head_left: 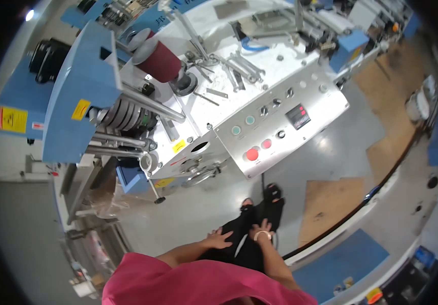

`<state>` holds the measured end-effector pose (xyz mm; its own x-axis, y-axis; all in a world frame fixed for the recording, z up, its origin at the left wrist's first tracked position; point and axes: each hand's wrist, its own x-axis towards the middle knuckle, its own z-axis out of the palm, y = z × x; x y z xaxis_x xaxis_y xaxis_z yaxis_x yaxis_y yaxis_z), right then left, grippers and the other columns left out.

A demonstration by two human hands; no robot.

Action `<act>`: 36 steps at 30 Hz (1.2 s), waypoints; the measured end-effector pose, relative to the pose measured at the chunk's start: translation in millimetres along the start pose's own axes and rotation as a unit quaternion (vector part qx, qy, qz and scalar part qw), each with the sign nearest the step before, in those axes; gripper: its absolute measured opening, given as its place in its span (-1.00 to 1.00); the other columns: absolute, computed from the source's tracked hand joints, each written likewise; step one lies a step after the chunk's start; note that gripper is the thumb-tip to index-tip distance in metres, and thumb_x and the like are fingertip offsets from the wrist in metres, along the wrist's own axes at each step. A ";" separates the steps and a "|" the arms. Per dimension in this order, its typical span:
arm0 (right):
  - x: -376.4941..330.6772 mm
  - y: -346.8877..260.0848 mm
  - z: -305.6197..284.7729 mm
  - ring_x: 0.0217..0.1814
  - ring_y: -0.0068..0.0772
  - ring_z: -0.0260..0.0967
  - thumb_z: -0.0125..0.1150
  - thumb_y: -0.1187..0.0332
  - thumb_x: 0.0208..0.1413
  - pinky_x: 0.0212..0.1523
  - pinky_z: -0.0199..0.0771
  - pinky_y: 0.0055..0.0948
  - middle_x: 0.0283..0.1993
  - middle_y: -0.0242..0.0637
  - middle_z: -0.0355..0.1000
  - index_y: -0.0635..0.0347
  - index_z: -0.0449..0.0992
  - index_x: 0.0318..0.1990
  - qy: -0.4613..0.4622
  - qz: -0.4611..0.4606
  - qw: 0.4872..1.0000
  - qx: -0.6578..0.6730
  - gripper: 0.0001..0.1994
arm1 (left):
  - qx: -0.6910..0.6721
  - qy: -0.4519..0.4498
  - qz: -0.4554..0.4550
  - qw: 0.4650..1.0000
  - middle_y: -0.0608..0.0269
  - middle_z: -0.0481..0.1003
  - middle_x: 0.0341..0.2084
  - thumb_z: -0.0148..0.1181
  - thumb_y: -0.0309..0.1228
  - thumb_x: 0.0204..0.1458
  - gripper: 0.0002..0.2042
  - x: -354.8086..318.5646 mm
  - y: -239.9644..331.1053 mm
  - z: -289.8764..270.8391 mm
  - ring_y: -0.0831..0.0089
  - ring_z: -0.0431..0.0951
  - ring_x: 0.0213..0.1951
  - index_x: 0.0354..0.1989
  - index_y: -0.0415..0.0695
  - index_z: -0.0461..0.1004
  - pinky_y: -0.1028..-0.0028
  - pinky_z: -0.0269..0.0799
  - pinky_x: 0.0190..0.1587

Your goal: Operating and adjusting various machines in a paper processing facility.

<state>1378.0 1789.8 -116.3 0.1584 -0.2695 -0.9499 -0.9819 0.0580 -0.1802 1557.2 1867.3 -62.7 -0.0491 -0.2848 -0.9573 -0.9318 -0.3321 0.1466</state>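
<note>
My left hand is by my left thigh, its fingers apart and holding nothing. Beside my right thigh, my right hand has its fingers spread, and a pale band circles that wrist. Both hands appear to lie against my black trousers. Ahead of them, the nearest equipment is a tilted metal control panel with green and red push buttons, small knobs and a small display. Neither hand touches it.
Several wrenches and loose metal parts lie on the white machine top. A dark red roller stands there, near blue machine housing and metal rods. Brown sheets cover part of the grey floor. Another machine's pale frame curves along the right.
</note>
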 end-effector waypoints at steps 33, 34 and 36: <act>-66.5 -253.4 98.0 0.10 -0.20 0.08 -0.01 0.10 -0.16 0.01 0.05 -0.15 0.00 -0.23 0.23 0.04 0.38 -0.13 -0.151 -0.196 0.759 -0.601 -0.60 | -0.675 0.301 -0.204 0.643 -0.21 0.33 -0.23 -0.02 -0.07 -0.24 -0.47 -77.1 -249.9 292.4 0.10 0.32 -0.11 -0.22 -0.33 0.33 0.34 0.20 -0.07; -75.4 -298.7 143.3 0.10 -0.20 0.08 0.00 0.10 -0.16 0.01 0.05 -0.14 0.00 -0.24 0.23 0.04 0.38 -0.13 -0.138 -0.196 0.761 -0.603 -0.60 | -0.597 0.320 -0.164 0.717 -0.19 0.36 -0.28 0.00 -0.10 -0.25 -0.49 -44.2 -287.6 332.9 0.10 0.37 -0.16 -0.28 -0.36 0.36 0.34 0.25 -0.12; -80.8 -353.1 208.0 0.11 -0.20 0.08 0.00 0.10 -0.16 0.01 0.05 -0.13 0.01 -0.24 0.23 0.04 0.38 -0.13 -0.124 -0.189 0.758 -0.612 -0.60 | -0.725 0.284 -0.231 0.583 -0.16 0.38 -0.31 0.01 -0.15 -0.25 -0.56 -74.7 -315.4 333.5 0.14 0.42 -0.25 -0.35 -0.34 0.41 0.35 0.31 -0.21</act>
<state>1733.5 1991.1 -29.1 0.3185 0.1542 -0.9353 -0.1982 -0.9540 -0.2248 1734.8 2293.2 -120.4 0.5975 0.0216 -0.8016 0.5069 -0.7847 0.3567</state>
